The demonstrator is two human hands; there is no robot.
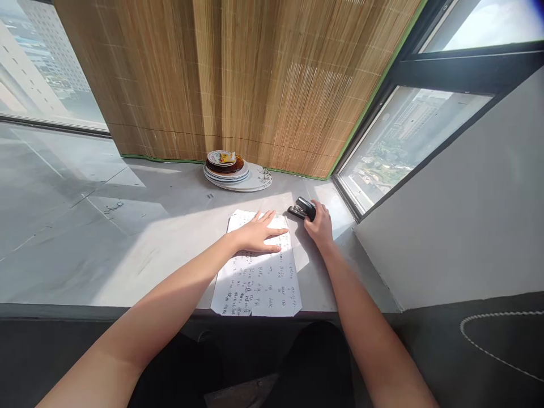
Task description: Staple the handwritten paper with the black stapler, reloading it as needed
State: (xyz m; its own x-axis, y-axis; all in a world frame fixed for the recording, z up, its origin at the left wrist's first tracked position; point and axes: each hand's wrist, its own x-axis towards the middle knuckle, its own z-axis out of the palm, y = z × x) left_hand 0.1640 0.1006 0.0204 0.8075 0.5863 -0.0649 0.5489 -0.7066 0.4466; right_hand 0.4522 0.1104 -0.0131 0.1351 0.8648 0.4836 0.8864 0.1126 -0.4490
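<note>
A sheet of white paper (259,289) with handwriting lies at the front edge of the ledge, its corners cut or folded off. My left hand (260,232) rests on its upper part, fingers spread out. Just right of the paper's top corner, my right hand (321,222) is closed around the rear end of a black stapler (301,208). The stapler points to the left, its jaws apart, low over or on the ledge; I cannot tell whether it touches. Whether the paper is one sheet or several does not show.
A stack of plates (227,177) with a small yellow packet (227,157) on top stands at the back, on an oval platter (259,178). Small staple-like bits (209,196) lie on the grey ledge (178,238). A bamboo blind (255,85) hangs behind; a wall (459,198) stands at right.
</note>
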